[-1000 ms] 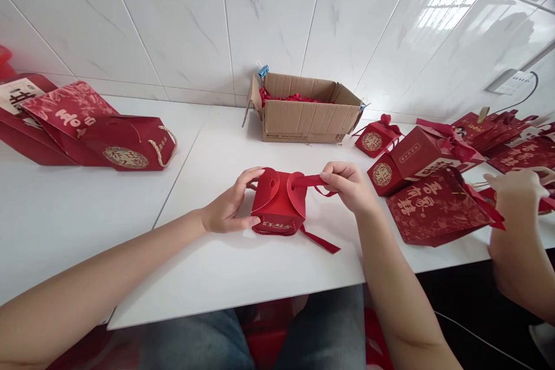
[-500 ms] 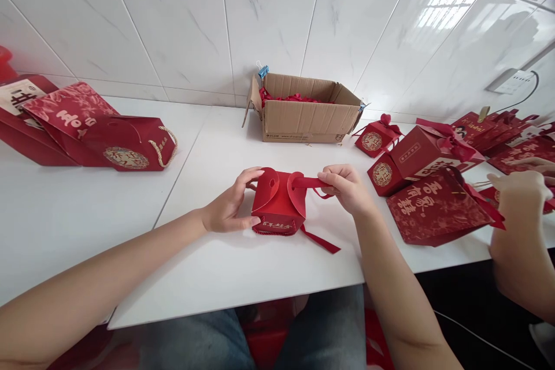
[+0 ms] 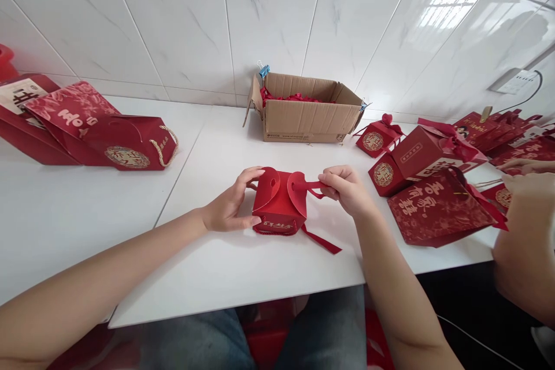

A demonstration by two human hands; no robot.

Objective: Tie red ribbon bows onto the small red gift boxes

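A white table (image 3: 208,277) is carrying a small red box (image 3: 280,202) near its front edge, with a red ribbon (image 3: 323,240) trailing on the surface beside it. A cardboard carton (image 3: 303,121) is standing farther back, while rope-handled (image 3: 151,133) and bow-tied red boxes (image 3: 437,214) are resting left and right.

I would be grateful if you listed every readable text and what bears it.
"吾家有囍": dark red floral paper box at right.
"95338", probably: open brown cardboard carton, front; the web address beside it is too small.
Too small or blurred: gold characters on the small bright red paper box; round gold emblem on the dark red rope-handled box; all other lettering.
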